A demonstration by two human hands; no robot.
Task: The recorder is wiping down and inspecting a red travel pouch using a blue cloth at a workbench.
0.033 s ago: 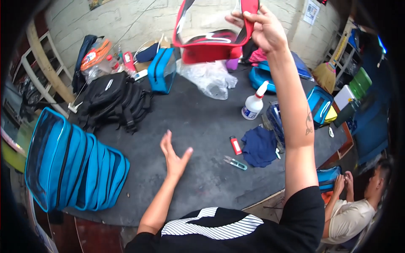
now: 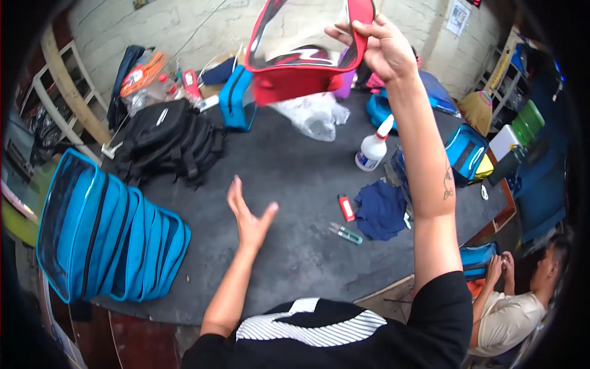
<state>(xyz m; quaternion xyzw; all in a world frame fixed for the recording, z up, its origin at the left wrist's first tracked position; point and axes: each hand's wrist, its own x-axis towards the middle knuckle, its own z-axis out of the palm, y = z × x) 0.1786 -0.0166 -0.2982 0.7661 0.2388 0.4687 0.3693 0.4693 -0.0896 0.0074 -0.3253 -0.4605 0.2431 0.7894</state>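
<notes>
High at the far side, my right hand [image 2: 388, 50] grips the right edge of a red pouch [image 2: 289, 86] with a clear window, thumb over the rim. The pouch hangs in the air above the table [image 2: 295, 184]. My left hand [image 2: 251, 220] is raised over the table's middle, fingers and thumb apart, holding nothing. Left of it stands a row of blue pouches [image 2: 132, 246] with black zippers and a clear front, pressed together. A black backpack [image 2: 169, 138] lies beyond them.
A white spray-type bottle [image 2: 371, 147], red lighter [image 2: 345, 208], thread snips [image 2: 346, 234] and dark blue cloth [image 2: 382, 212] lie on the right. Clear plastic [image 2: 316, 117] and a blue pouch [image 2: 236, 101] are at the back. A co-worker [image 2: 516, 301] sits at the lower right, handling a blue pouch.
The red pouch has shifted slightly left and down in my right hand. My left hand has risen a little, its fingers still apart. The view has moved slightly.
</notes>
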